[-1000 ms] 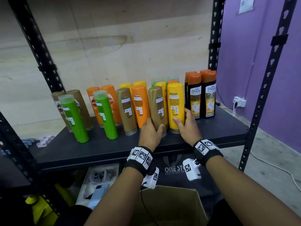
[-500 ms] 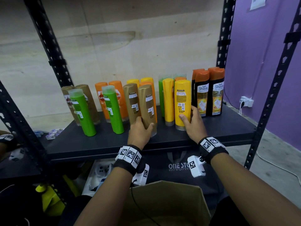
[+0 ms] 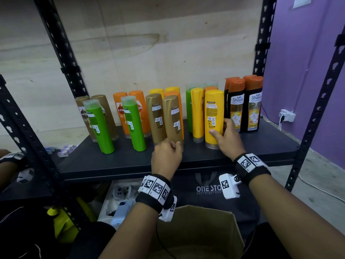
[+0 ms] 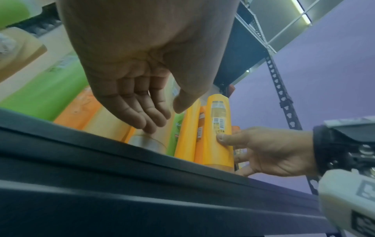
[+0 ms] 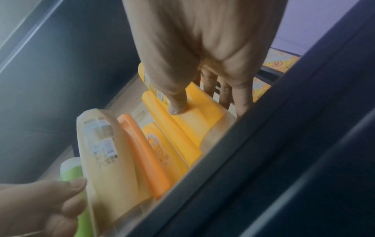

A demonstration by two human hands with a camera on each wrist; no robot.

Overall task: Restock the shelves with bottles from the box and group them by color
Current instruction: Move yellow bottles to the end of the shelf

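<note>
Bottles stand on the black shelf (image 3: 121, 161): gold, green, orange, yellow and black with orange caps. My left hand (image 3: 166, 154) is at the foot of a gold bottle (image 3: 172, 120) that stands beside another gold bottle (image 3: 155, 116). In the left wrist view the left hand (image 4: 142, 104) has relaxed fingers whose tips touch the clear cap. My right hand (image 3: 226, 141) grips a yellow bottle (image 3: 213, 113), thumb on its front and fingers behind. In the right wrist view the thumb of that right hand (image 5: 202, 80) presses the yellow bottle (image 5: 194, 121). The cardboard box (image 3: 201, 230) is open below my arms.
Two green bottles (image 3: 99, 128) stand front left. Black bottles with orange caps (image 3: 252, 107) stand right of the yellow one. Black shelf uprights (image 3: 261, 34) frame the bay. A white power socket (image 3: 287, 114) lies on the floor at the right. Another person's arm (image 3: 7, 165) shows at the left edge.
My left hand slid the gold bottle leftward beside the other gold one, then loosened and dropped to its base. The right hand stayed on the yellow bottle.
</note>
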